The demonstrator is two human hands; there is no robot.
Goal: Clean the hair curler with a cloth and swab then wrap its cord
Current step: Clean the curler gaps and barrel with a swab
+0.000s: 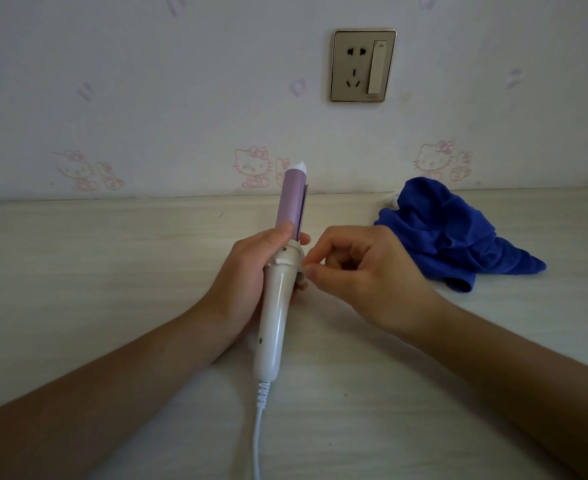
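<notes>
Your left hand [247,271] grips the hair curler [280,271] around the joint where the white handle meets the lilac barrel, fingers wrapped closed, thumb lying on the barrel's lower end. The curler is held above the pale wood-grain table [95,271], barrel tilted up and away from you, white tip toward the wall. 1 white cord [258,431] leaves the handle's base through a ribbed strain relief and runs toward you, out of the bottom edge.

Your right hand [365,271] sits just beside the curler's collar, thumb and forefinger pinched narrow at the white hinge piece. Whether a swab is between them cannot be told (too small, hidden by the fingertips).

The blue cloth [455,233] lies crumpled on the table to the right, well apart from both hands, near the wall. 1 wall socket [363,65] with a rocker switch is mounted above, nothing plugged in. The wallpaper carries pink cartoon cats.
</notes>
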